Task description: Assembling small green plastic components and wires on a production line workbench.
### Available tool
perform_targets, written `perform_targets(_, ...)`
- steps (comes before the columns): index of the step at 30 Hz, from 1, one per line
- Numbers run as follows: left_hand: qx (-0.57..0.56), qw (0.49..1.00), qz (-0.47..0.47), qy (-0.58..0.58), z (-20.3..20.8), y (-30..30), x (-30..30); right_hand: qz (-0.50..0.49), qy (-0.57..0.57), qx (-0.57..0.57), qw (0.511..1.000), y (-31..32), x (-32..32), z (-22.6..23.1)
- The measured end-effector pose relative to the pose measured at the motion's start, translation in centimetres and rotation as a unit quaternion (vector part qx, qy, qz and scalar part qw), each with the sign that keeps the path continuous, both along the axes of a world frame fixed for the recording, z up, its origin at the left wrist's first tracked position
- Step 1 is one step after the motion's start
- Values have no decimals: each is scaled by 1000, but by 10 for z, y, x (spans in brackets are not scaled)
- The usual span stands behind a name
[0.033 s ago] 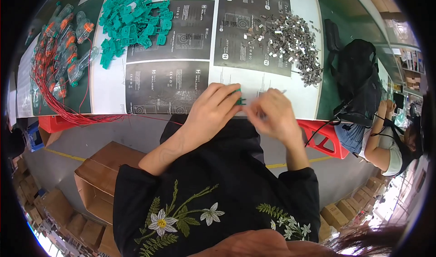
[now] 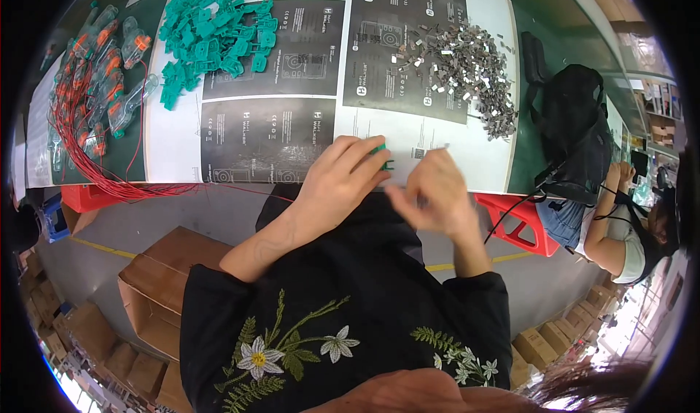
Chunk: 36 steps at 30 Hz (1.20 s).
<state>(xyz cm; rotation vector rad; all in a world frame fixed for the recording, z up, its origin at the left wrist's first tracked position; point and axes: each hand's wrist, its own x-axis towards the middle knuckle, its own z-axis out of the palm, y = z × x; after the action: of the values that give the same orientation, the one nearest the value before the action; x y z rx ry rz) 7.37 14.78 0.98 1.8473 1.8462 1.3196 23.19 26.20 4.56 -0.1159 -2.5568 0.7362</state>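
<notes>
At the near edge of the table, my left hand [image 2: 341, 171] is closed on a small green plastic part [image 2: 386, 165]. Most of that part is hidden by my fingers; only a bit of its edge and prongs shows at the fingertips. Just to the right, my right hand [image 2: 436, 191] hovers apart from the part, fingers curled and thumb toward the left hand. Motion smears its fingers, so whether it holds anything is unclear. A thin red wire [image 2: 251, 190] runs along the table edge toward my left wrist.
Many green plastic parts [image 2: 211, 30] lie piled at the far left. Small metal pieces [image 2: 474, 70] are heaped at the far right. Clear bottle-shaped pieces with orange inside [image 2: 113, 85] and red wires [image 2: 95, 172] sit leftmost. A black bag [image 2: 576, 129] and another person [image 2: 612, 245] are at right.
My right hand has drawn slightly away from the green part, a little down and to the right. The left hand keeps its hold almost unmoved.
</notes>
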Motion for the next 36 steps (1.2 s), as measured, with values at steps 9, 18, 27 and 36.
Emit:
perform_targets(9, -5, 991, -32, 128, 2, -5, -6, 127, 193, -47, 972, -40, 0, -73)
perform_targets(18, -25, 973, -54, 225, 12, -13, -4, 133, 260, -76, 953, -37, -10, -69)
perform_targets(27, -28, 960, -59, 273, 16, -11, -1, 30, 302, -510, 805, -23, -15, -1)
perform_targets(36, -34, 957, -63, 280, 17, -10, -3, 7, 262, -459, 849, -22, -30, -3)
